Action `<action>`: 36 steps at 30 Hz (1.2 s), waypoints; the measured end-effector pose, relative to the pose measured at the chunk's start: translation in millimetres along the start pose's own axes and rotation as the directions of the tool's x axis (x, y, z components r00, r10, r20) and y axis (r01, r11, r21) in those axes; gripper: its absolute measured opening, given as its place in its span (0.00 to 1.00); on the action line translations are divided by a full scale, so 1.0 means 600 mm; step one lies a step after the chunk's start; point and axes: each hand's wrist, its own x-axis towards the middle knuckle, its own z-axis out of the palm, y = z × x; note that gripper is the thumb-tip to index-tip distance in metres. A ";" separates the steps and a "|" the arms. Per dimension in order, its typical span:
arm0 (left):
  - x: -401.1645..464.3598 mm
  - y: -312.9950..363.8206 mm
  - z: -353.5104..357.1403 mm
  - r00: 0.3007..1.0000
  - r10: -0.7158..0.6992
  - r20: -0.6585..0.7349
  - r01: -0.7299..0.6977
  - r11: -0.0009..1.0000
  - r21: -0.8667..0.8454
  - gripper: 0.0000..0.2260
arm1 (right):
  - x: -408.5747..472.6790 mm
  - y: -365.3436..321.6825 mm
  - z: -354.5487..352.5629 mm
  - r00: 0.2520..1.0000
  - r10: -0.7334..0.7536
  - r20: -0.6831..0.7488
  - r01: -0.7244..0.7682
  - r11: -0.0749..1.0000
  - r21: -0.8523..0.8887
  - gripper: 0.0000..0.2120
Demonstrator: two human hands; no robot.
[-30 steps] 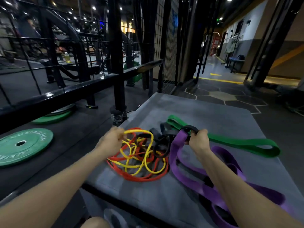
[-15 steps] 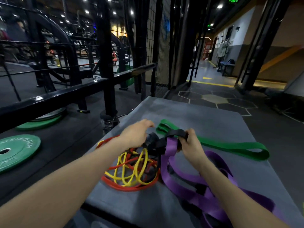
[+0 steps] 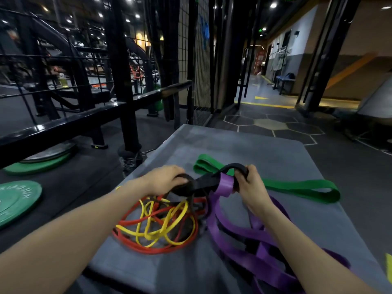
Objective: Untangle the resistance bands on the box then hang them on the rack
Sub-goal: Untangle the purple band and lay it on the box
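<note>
Two hands are on one black band point(image 3: 203, 183), which puts this at the untangling step; nothing looks ready for the rack yet. The left hand point(image 3: 164, 180) is clenched over the band's near-left loop, and the right hand point(image 3: 249, 188) grips its other end, where the strap arches up over the fingers point(image 3: 240, 181). Between the hands the black band is pulled fairly taut, its long axis running left to right and rising slightly toward the right hand.

A purple band point(image 3: 244, 234) is wrapped around the black one just left of the right hand, then trails down and away toward the person's right, along the right forearm. Below the left hand lies a loose coil of yellow band point(image 3: 163, 224) and red band point(image 3: 135, 242), with black strands dropping into it, so the black band seems caught there too. A green band point(image 3: 297, 187) lies flat beyond the right hand, its long axis stretching off to the right, and looks mostly free. Everything rests on the grey box point(image 3: 254, 149).

The next move probably calls for working the purple wrap off the black band, or drawing the black loop out through it, while the left hand holds its end steady. Pulling hard may only tighten the knot.
</note>
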 end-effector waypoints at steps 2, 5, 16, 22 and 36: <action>-0.009 -0.008 -0.023 0.976 -0.136 -0.173 0.105 0.978 -0.178 0.11 | 0.002 0.005 0.001 1.000 0.011 -0.015 -0.012 0.998 -0.055 0.06; -0.012 -0.037 -0.063 0.830 -0.434 -0.349 0.288 0.871 -0.397 0.19 | 0.003 0.012 -0.004 0.999 0.038 -0.035 -0.043 0.987 -0.157 0.13; -0.047 -0.010 -0.056 0.921 -0.273 -0.277 0.241 0.960 -0.144 0.32 | -0.018 -0.027 0.017 0.998 -0.042 0.052 0.051 0.982 -0.182 0.03; -0.027 0.075 0.006 0.997 0.036 0.074 -0.007 0.935 -0.355 0.32 | -0.024 -0.033 0.021 0.955 -0.238 0.178 0.270 0.945 -0.187 0.08; -0.017 0.082 -0.019 0.941 -0.058 -0.332 -0.173 0.763 -0.623 0.10 | -0.041 -0.032 0.033 0.938 -0.049 0.344 0.011 0.994 0.110 0.19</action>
